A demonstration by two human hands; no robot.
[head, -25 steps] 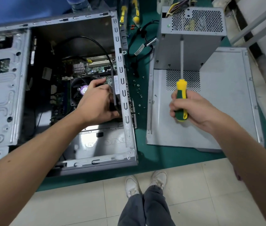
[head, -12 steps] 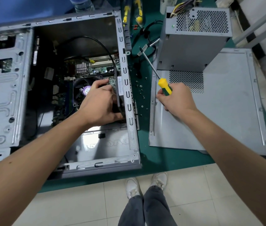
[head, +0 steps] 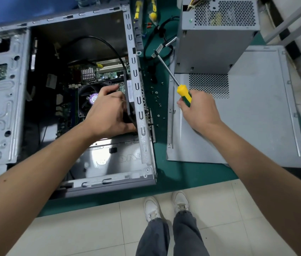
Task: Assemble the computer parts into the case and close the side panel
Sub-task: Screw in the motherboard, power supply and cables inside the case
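Note:
The open grey computer case lies on its side on the green bench, motherboard and CPU fan visible inside. My left hand reaches into the case and grips a black fan held against the inner right wall. My right hand grips a yellow-and-green screwdriver over the side panel, its shaft pointing up-left toward the cables. The grey power supply stands on the panel's far end.
Several loose screws lie on the green mat between case and panel. Black cables and yellow-handled tools lie at the back. The bench edge runs in front of my feet.
My right hand tilted the screwdriver from upright to pointing up-left and moved slightly left and down. My left hand stayed on the fan inside the case.

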